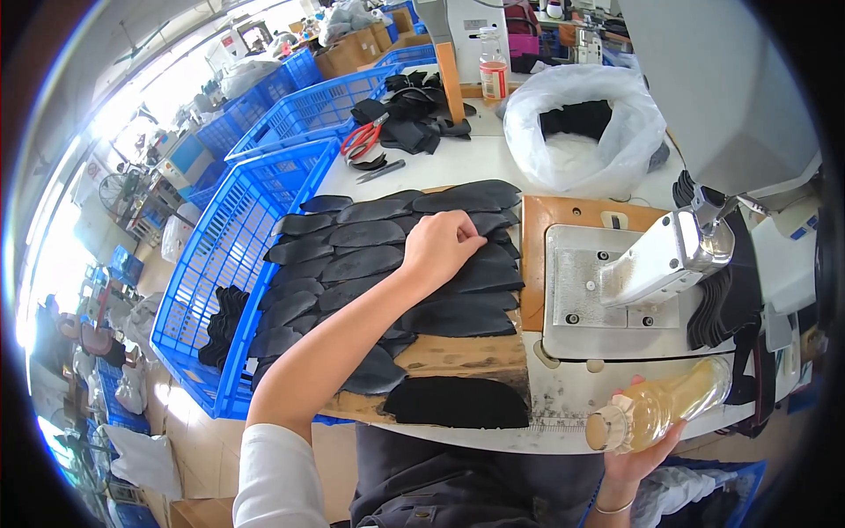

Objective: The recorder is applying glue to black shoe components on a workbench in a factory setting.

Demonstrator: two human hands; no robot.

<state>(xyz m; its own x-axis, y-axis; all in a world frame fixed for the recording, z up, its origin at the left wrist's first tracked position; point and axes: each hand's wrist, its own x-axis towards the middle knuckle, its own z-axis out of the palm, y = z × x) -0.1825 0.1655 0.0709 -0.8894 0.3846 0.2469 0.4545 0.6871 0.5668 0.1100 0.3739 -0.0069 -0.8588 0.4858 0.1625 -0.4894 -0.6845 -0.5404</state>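
Note:
My left hand (pixel 443 252) reaches over overlapping rows of black curved fabric pieces (pixel 368 233) on a wooden board (pixel 466 354). Its fingers are closed in a pinch at one piece in the right column; what lies between them, if anything, is hidden. In my right hand (pixel 652 458), at the table's front edge, is a clear plastic bottle (pixel 664 405) of yellowish liquid. The bottle lies tilted, its tan capped end (pixel 602 430) toward the left. A separate black half-oval piece (pixel 458 403) lies flat at the board's front edge.
A sewing machine (pixel 669 255) with a metal plate stands right of the board. A blue basket (pixel 238 264) holding stacked black pieces sits at the left. Behind are red-handled scissors (pixel 363 138), black scraps (pixel 414 114), a white plastic bag (pixel 581 132) and a labelled bottle (pixel 493 66).

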